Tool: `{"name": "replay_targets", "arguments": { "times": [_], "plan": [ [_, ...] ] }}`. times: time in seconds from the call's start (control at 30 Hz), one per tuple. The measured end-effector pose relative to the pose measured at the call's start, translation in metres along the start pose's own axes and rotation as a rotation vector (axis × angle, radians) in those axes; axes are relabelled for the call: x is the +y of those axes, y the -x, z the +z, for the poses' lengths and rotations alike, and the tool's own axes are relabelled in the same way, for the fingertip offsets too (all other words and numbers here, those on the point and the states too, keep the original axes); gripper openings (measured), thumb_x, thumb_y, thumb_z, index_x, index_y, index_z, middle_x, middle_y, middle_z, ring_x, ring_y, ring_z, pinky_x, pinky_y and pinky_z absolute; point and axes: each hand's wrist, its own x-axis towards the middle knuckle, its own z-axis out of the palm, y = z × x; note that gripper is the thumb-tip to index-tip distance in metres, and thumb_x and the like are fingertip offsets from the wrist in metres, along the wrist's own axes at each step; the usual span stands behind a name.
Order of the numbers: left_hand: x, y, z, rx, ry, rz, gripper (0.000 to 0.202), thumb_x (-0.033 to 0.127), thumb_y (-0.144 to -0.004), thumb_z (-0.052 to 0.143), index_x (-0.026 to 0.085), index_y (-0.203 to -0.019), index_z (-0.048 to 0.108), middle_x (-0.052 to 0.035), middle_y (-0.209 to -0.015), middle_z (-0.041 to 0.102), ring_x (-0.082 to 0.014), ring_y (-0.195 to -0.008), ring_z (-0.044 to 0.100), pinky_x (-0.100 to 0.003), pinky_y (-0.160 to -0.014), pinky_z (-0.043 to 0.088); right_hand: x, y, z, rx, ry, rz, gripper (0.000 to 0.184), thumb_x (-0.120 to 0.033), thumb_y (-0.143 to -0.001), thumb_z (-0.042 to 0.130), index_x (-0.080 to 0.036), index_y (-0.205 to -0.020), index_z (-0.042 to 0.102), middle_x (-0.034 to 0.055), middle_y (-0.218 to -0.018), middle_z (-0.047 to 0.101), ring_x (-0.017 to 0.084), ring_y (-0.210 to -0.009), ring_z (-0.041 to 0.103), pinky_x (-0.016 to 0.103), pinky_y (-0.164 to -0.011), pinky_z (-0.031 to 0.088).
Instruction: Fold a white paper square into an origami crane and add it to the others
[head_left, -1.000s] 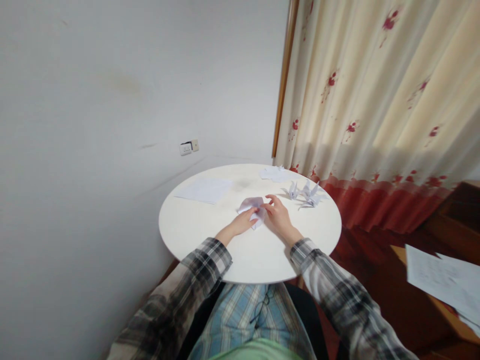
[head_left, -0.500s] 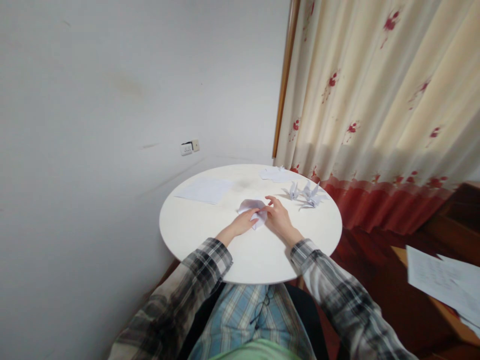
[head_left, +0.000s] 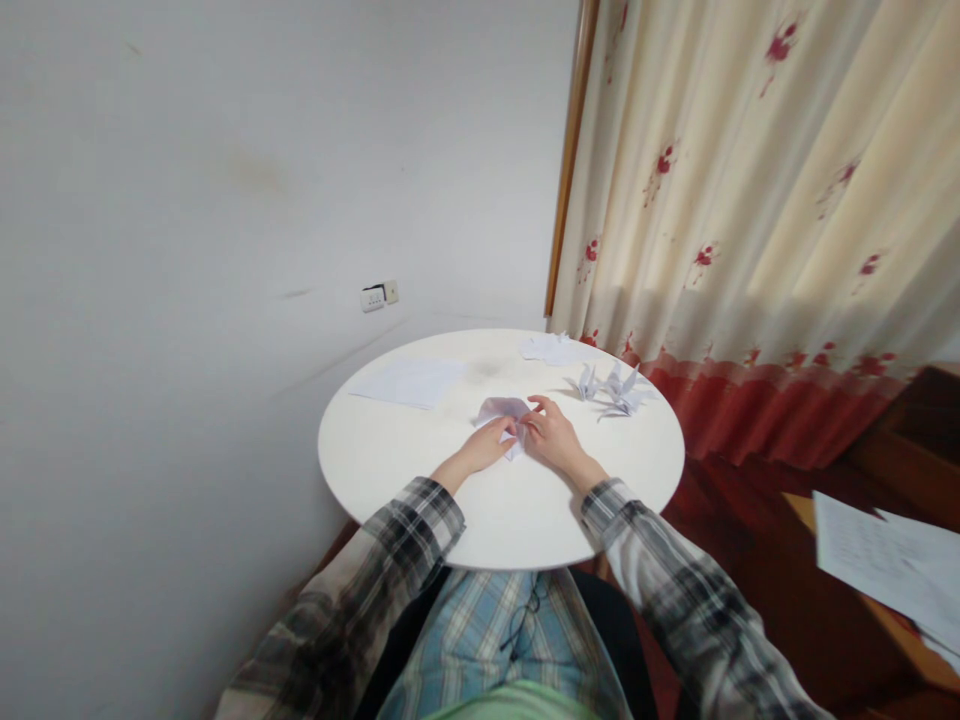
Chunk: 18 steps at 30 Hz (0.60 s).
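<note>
A partly folded piece of white paper [head_left: 496, 408] lies at the middle of the round white table [head_left: 405, 465]. My left hand [head_left: 487, 445] grips its near left side, fingers closed on the paper. From the right, my right hand [head_left: 553, 432] pinches the same paper, its fingertips almost meeting those of the left hand. One finger of the right hand is raised off the paper. Much of the paper's centre is hidden behind my fingers. Several folded paper cranes [head_left: 622, 392] stand just beyond the right hand.
A flat white sheet [head_left: 409, 382] lies at the table's back left, and more paper [head_left: 553, 348] at its back edge. A wall socket [head_left: 372, 298] is behind the table. Curtains [head_left: 750, 200] hang at the right. Written sheets [head_left: 885, 555] rest on furniture at lower right.
My right hand has shifted slightly left, its fingertips closer to those of my left hand. The rest looks the same.
</note>
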Motion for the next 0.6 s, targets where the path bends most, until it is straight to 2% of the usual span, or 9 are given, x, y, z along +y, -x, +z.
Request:
{"name": "replay_targets", "arguments": {
  "times": [0.17, 0.3, 0.43, 0.6],
  "plan": [
    [0.0062, -0.0004, -0.0021, -0.046, 0.014, -0.002, 0.013, 0.021, -0.080, 0.041, 0.019, -0.086, 0.053, -0.0023, -0.096, 0.059, -0.0162, -0.091, 0.052, -0.030, -0.087, 0.039, 0.0034, 0.0003, 0.0019, 0.010, 0.016, -0.013, 0.017, -0.015, -0.077, 0.051, -0.022, -0.087, 0.063, 0.0073, -0.117, 0.047, 0.017, -0.096, 0.049, 0.030, -0.081, 0.045],
    [0.0089, -0.0015, -0.0028, -0.042, 0.021, -0.017, 0.023, 0.029, -0.085, 0.034, 0.019, -0.085, 0.054, -0.0025, -0.093, 0.060, -0.0162, -0.085, 0.053, -0.030, -0.082, 0.041, 0.0055, 0.0000, 0.0032, 0.017, 0.054, -0.020, 0.016, -0.015, -0.079, 0.050, -0.021, -0.087, 0.061, 0.0074, -0.115, 0.049, 0.017, -0.095, 0.049, 0.029, -0.078, 0.044],
    [0.0076, -0.0011, -0.0021, -0.049, 0.040, -0.010, 0.022, 0.036, -0.083, 0.041, 0.018, -0.083, 0.054, -0.0018, -0.093, 0.060, -0.0162, -0.086, 0.054, -0.029, -0.084, 0.040, 0.0051, -0.0007, 0.0031, 0.011, 0.109, -0.027, 0.013, -0.016, -0.078, 0.051, -0.020, -0.086, 0.060, 0.0075, -0.112, 0.050, 0.016, -0.091, 0.049, 0.027, -0.073, 0.044],
    [0.0045, -0.0006, -0.0012, -0.064, 0.071, 0.010, 0.018, 0.033, -0.081, 0.044, 0.018, -0.084, 0.053, -0.0024, -0.097, 0.059, -0.0157, -0.090, 0.053, -0.029, -0.088, 0.039, 0.0048, -0.0003, 0.0033, 0.015, 0.183, -0.051, 0.013, -0.017, -0.080, 0.049, -0.019, -0.086, 0.060, 0.0087, -0.111, 0.050, 0.016, -0.089, 0.050, 0.026, -0.072, 0.043]
  ]
}}
